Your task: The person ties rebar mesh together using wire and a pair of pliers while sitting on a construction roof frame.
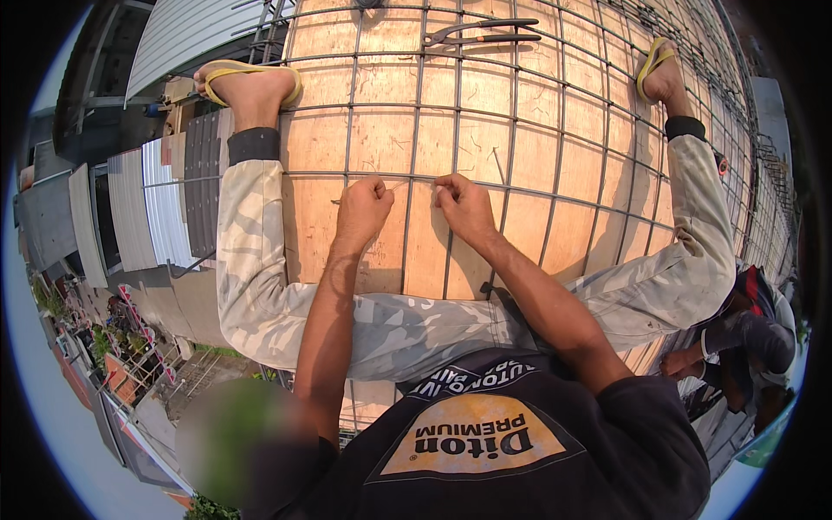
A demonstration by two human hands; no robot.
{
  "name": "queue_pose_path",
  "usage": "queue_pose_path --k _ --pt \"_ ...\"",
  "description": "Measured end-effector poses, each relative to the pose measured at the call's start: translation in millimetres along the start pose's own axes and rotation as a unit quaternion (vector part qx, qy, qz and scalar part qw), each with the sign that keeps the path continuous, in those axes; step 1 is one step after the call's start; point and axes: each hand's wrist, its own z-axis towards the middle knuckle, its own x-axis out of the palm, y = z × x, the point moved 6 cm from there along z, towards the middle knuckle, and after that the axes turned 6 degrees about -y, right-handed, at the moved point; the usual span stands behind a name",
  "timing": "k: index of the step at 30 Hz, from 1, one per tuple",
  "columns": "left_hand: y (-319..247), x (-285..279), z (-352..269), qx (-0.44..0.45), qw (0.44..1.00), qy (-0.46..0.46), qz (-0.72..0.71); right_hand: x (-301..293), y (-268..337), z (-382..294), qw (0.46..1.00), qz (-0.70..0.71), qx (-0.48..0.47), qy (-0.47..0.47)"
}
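A grid of steel rebar (pixel 416 107) lies over plywood boards (pixel 383 140), between my spread legs. Close to a crossing of two bars, my left hand (pixel 364 211) is curled with thumb and forefinger pinched on a thin tie wire (pixel 398 187). A short wire end sticks out on the left side of that hand. Just right of the crossing, my right hand (pixel 465 205) pinches at the same cross bar, its fingertips facing the left hand. The wire looks to pass between both hands, though its far end is hidden by the right fingers.
End-cutting pincers (pixel 484 32) with dark handles rest on the mesh ahead. Loose wire bits (pixel 478 144) are scattered over the plywood. Corrugated roofs (pixel 166 195) lie lower down, past the left edge. Another person (pixel 754 344) crouches at right. Denser rebar (pixel 734 123) runs along the right.
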Motion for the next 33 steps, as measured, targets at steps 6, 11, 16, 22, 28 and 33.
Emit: queue_pose_path --k 6,11,16,22,28,33 --pt "-22.9 -3.2 -16.2 0.052 0.99 -0.095 -0.095 -0.8 -1.9 -6.7 1.0 0.0 -0.001 -0.002" --pt "-67.0 18.4 -34.3 0.198 0.974 -0.106 0.027 3.3 36.7 -5.6 0.997 -0.004 -0.055 0.055" --pt "-67.9 13.2 -22.4 0.192 0.976 -0.091 -0.044 4.2 28.0 4.0 0.989 0.014 -0.103 0.104" --pt "-55.1 4.4 -18.9 0.211 0.946 -0.033 -0.243 4.3 32.3 7.6 0.986 0.12 -0.064 0.096" --pt "-26.4 41.7 -22.5 0.113 0.966 -0.073 -0.219 0.7 33.9 13.5 0.994 0.053 -0.011 0.091" --pt "-49.1 51.0 -31.7 0.173 0.97 -0.152 -0.074 -11.3 53.7 25.3 0.992 0.014 -0.039 0.123"
